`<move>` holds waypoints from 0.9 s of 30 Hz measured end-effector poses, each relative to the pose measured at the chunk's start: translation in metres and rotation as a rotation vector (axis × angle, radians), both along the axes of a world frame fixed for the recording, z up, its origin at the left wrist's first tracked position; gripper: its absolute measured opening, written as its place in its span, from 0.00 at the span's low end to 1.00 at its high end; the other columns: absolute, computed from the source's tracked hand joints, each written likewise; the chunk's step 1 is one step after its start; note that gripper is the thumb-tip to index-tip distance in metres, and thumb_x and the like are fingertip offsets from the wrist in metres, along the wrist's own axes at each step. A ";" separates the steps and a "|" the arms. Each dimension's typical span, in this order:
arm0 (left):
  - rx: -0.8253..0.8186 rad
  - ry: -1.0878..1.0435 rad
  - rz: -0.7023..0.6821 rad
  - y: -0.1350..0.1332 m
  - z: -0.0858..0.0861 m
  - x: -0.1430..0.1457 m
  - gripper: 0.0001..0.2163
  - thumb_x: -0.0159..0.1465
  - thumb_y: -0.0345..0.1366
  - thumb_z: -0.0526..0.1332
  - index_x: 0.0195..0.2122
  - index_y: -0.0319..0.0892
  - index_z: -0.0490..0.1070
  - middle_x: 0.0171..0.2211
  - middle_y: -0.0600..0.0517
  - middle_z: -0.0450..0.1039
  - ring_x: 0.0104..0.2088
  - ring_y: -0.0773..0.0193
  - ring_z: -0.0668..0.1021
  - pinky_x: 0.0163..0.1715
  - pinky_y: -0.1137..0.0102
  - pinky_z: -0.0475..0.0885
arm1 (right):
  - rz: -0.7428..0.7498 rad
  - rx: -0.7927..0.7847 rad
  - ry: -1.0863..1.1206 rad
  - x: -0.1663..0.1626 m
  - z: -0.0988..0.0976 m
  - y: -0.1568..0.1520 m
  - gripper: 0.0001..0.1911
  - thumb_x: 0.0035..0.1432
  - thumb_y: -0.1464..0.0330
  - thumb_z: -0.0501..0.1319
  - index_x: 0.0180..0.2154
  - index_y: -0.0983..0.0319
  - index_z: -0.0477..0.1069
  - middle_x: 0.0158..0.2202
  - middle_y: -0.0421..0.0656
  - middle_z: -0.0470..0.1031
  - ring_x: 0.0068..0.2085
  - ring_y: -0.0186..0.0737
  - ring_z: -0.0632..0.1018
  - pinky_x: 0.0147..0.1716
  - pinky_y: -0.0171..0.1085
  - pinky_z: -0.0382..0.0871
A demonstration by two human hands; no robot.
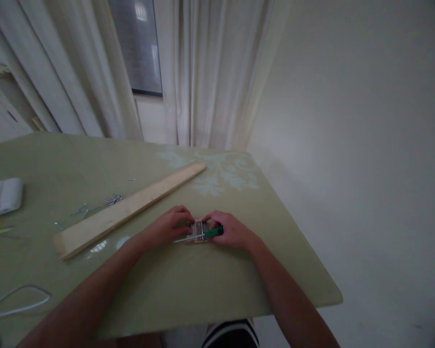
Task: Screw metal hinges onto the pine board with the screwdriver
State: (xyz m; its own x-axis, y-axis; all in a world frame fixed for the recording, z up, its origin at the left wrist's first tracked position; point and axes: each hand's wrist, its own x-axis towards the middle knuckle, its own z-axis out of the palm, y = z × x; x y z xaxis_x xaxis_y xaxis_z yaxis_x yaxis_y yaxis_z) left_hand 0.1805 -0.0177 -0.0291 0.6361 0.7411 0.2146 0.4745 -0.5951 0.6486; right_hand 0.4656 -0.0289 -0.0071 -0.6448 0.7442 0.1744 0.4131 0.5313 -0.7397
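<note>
Green-handled screwdriver [203, 235] lies left-to-right across a small metal hinge [198, 231] on the table [203, 290] — handle rightward, gripped by the curled right hand [229, 231]. Left hand [168, 226] presses curled fingers onto the hinge — no legible writing; a wooden plank [130, 209] lies nearby.

Dim and greenish overall, soft and slightly blurred throughout, with fine detail lost. Faint light from the window [139, 46] between the curtains [210, 72]; small pale reflections on the glossy desk [188, 285] beside the wooden plank [130, 208]. Weak, diffuse shadows under the forearms. Wide-angle bending at the edges, dark vignetting in the upper right corner.
</note>
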 end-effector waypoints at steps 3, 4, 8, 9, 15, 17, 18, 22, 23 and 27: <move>0.021 0.022 -0.004 -0.002 0.003 -0.001 0.13 0.72 0.47 0.64 0.49 0.47 0.80 0.48 0.46 0.76 0.49 0.55 0.78 0.51 0.62 0.74 | 0.014 0.024 0.003 0.000 0.001 0.000 0.16 0.49 0.74 0.75 0.30 0.59 0.67 0.52 0.47 0.81 0.51 0.45 0.81 0.47 0.40 0.71; 0.030 0.028 -0.010 -0.003 0.005 -0.001 0.14 0.71 0.49 0.64 0.49 0.46 0.80 0.49 0.46 0.77 0.50 0.54 0.78 0.52 0.62 0.74 | 0.017 0.032 0.005 -0.001 0.001 0.000 0.17 0.49 0.73 0.76 0.30 0.59 0.67 0.53 0.48 0.80 0.53 0.47 0.81 0.48 0.41 0.71; 0.061 0.061 -0.037 -0.009 0.013 0.002 0.23 0.66 0.52 0.70 0.57 0.46 0.77 0.56 0.43 0.76 0.57 0.49 0.77 0.59 0.57 0.72 | 0.017 0.040 0.012 -0.002 0.001 -0.002 0.19 0.48 0.70 0.78 0.29 0.59 0.67 0.54 0.50 0.80 0.56 0.49 0.80 0.51 0.42 0.71; 0.064 0.075 -0.043 -0.010 0.014 0.003 0.25 0.64 0.52 0.71 0.59 0.47 0.77 0.57 0.43 0.76 0.58 0.48 0.77 0.60 0.56 0.71 | 0.021 0.043 0.014 -0.002 0.001 -0.002 0.19 0.48 0.70 0.78 0.29 0.59 0.67 0.54 0.50 0.80 0.56 0.49 0.80 0.51 0.42 0.71; 0.042 0.071 -0.073 -0.012 0.015 0.004 0.23 0.66 0.48 0.70 0.60 0.48 0.76 0.58 0.43 0.76 0.58 0.48 0.77 0.60 0.56 0.72 | 0.025 0.067 -0.083 -0.004 0.002 -0.003 0.18 0.49 0.73 0.76 0.30 0.58 0.66 0.52 0.46 0.81 0.50 0.46 0.81 0.46 0.40 0.71; 0.033 0.079 -0.071 -0.012 0.016 0.003 0.24 0.65 0.47 0.71 0.61 0.49 0.76 0.58 0.43 0.75 0.58 0.49 0.77 0.60 0.57 0.72 | 0.022 0.077 -0.101 -0.004 0.001 -0.003 0.18 0.49 0.73 0.76 0.30 0.58 0.66 0.51 0.45 0.81 0.49 0.46 0.81 0.45 0.39 0.70; 0.035 0.089 -0.064 -0.013 0.017 0.004 0.24 0.65 0.47 0.71 0.61 0.49 0.76 0.59 0.43 0.75 0.58 0.48 0.77 0.60 0.57 0.72 | 0.024 0.084 -0.104 -0.004 0.001 -0.003 0.18 0.48 0.73 0.75 0.30 0.58 0.66 0.50 0.45 0.81 0.48 0.45 0.81 0.44 0.39 0.70; 0.062 0.109 -0.060 -0.015 0.022 0.006 0.24 0.64 0.46 0.71 0.60 0.49 0.76 0.57 0.44 0.76 0.57 0.48 0.78 0.58 0.58 0.73 | 0.043 0.097 -0.105 -0.004 0.000 -0.003 0.18 0.48 0.74 0.75 0.30 0.58 0.66 0.51 0.45 0.80 0.48 0.45 0.80 0.45 0.39 0.70; 0.065 0.105 -0.068 -0.015 0.023 0.006 0.23 0.64 0.46 0.71 0.59 0.49 0.77 0.56 0.44 0.77 0.56 0.48 0.78 0.58 0.58 0.73 | 0.042 0.095 -0.105 -0.004 0.000 -0.003 0.18 0.48 0.73 0.75 0.31 0.58 0.66 0.51 0.45 0.80 0.48 0.45 0.80 0.46 0.39 0.70; 0.071 0.086 -0.092 -0.015 0.023 0.006 0.20 0.65 0.45 0.70 0.58 0.49 0.77 0.55 0.45 0.78 0.56 0.49 0.78 0.58 0.59 0.73 | 0.028 0.077 -0.113 -0.004 0.000 -0.004 0.18 0.48 0.71 0.76 0.30 0.58 0.67 0.51 0.44 0.79 0.48 0.44 0.80 0.47 0.39 0.71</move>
